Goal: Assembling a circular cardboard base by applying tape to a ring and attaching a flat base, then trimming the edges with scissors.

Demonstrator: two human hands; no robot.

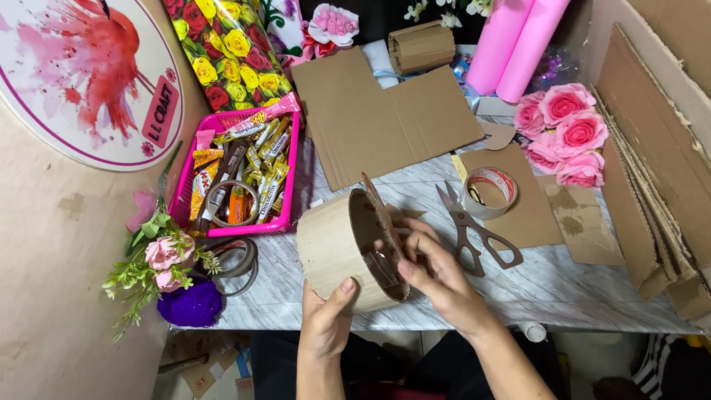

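Observation:
A round cardboard drum (333,248), lying on its side with its open end facing right, is held over the front edge of the marble table (563,285). My left hand (326,315) grips it from below, thumb on the outer wall. My right hand (437,270) has its fingers on the rim and on a cardboard disc (381,215) standing at the opening. Clear tape shows inside the rim. Brown scissors (474,237) lie on the table just right of my right hand.
A roll of clear tape (490,191) sits behind the scissors. A pink basket (285,196) of wrapped sweets stands at the left. Flat cardboard sheets (385,118), pink paper roses (566,133), pink paper rolls (518,44) and a small flower arrangement (170,274) surround the work spot.

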